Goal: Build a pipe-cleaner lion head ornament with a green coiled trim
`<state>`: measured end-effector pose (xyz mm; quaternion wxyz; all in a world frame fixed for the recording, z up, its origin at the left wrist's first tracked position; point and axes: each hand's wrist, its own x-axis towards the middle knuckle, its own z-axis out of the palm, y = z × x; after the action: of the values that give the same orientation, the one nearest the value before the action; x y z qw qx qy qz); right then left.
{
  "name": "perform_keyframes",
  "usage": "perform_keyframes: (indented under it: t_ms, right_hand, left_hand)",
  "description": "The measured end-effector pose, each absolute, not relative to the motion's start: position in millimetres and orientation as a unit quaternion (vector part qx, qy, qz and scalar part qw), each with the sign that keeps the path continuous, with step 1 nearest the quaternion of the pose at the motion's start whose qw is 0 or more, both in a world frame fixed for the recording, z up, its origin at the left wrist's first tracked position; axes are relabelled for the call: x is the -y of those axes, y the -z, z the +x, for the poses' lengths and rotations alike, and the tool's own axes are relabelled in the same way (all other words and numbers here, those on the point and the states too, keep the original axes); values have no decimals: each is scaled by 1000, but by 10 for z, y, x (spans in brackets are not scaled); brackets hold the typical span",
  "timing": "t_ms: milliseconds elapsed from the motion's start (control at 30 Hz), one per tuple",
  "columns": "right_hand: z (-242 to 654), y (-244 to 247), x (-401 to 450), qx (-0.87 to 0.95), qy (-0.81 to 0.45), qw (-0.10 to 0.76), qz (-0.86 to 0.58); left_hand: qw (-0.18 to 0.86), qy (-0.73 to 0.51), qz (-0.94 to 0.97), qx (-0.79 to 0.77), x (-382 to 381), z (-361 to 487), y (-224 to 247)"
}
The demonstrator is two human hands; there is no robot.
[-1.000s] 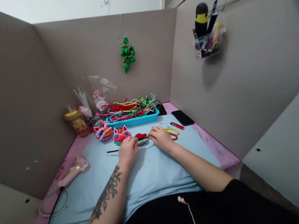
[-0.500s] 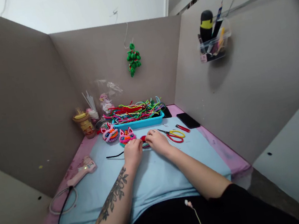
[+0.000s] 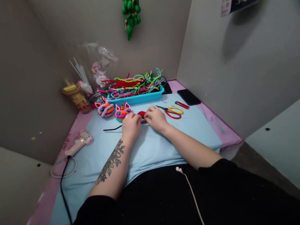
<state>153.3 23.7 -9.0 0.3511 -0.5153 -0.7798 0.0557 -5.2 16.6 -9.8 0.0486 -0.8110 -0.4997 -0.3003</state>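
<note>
My left hand (image 3: 131, 125) and my right hand (image 3: 155, 119) meet over the blue cloth, fingers pinched on a small red fuzzy pipe-cleaner piece (image 3: 141, 113). Fingers hide most of it, and its full shape cannot be made out. From under my left hand a black pipe cleaner (image 3: 112, 128) sticks out to the left. Just beyond that hand sits a pink and orange pipe-cleaner animal head (image 3: 123, 111) with pointed ears. A similar animal head (image 3: 104, 108) lies farther left. Beside my right hand are scissors (image 3: 174, 112) with red and yellow handles.
A blue tray (image 3: 136, 99) heaped with colourful pipe cleaners stands behind the hands. To the right lie a red cutter (image 3: 182, 105) and a black phone (image 3: 189, 97). At left are a pink glue gun (image 3: 78, 144) with its cord and a lidded cup (image 3: 78, 99). Partition walls enclose the table.
The view has tilted down, so the table sits higher in the picture. Both hands stay together on the red piece, with the fingers slightly shifted and more of it showing.
</note>
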Motion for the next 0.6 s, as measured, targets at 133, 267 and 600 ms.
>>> perform_keyframes:
  t_ms: [133, 267, 600]
  right_hand:
    - [1562, 119, -312, 700, -190, 468, -505]
    - [1536, 144, -384, 576, -366, 561, -468]
    - [1407, 152, -373, 399, -636, 568, -338]
  left_hand:
    - [11, 358, -794, 491, -195, -40, 134]
    - [-44, 404, -781, 475, -195, -9, 133]
    - [-57, 457, -770, 441, -161, 99, 145]
